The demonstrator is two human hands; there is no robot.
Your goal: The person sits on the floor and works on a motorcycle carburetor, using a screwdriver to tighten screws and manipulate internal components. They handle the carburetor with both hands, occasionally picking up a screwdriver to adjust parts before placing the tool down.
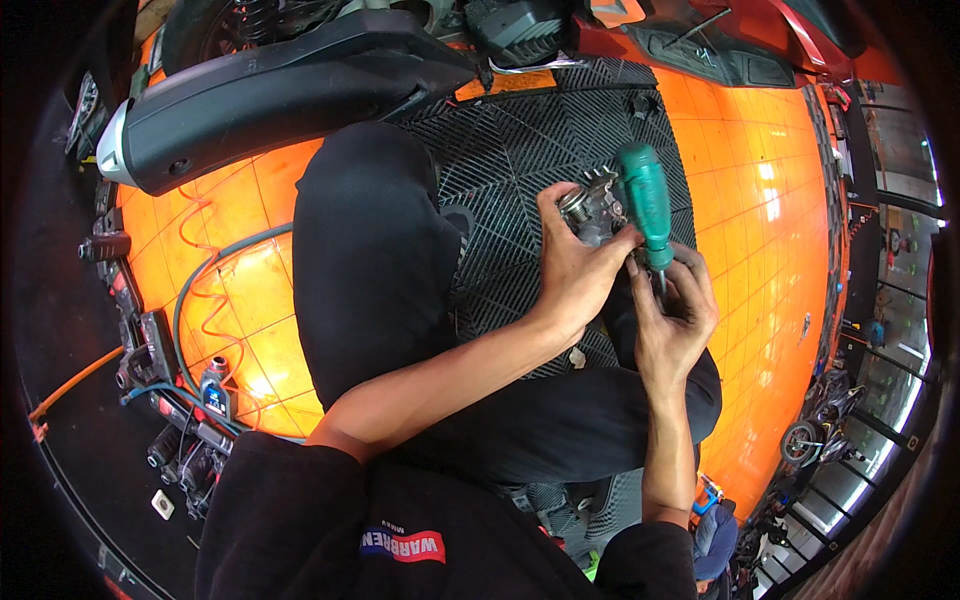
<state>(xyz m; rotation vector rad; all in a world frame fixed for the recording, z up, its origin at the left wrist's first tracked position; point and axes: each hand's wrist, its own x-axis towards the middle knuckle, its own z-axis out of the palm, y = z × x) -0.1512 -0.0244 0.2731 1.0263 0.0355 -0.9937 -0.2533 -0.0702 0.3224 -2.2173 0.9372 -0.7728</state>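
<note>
My left hand is wrapped round a small grey metal engine part with a round, ribbed, shiny end and several finger-like prongs. Just to its right, a screwdriver with a thick green handle points its handle away from me. My right hand pinches the thin shaft below that handle, fingers bent round it. The left thumb reaches toward the screwdriver and the right fingertips, so the two hands nearly meet. Where the screwdriver's tip ends is hidden by the right hand.
A motorcycle with a black exhaust muffler spans the far side. Under my hands lies a black ribbed mat on orange tiles. At left are a hose and a dark bottle. A person in a cap is at lower right.
</note>
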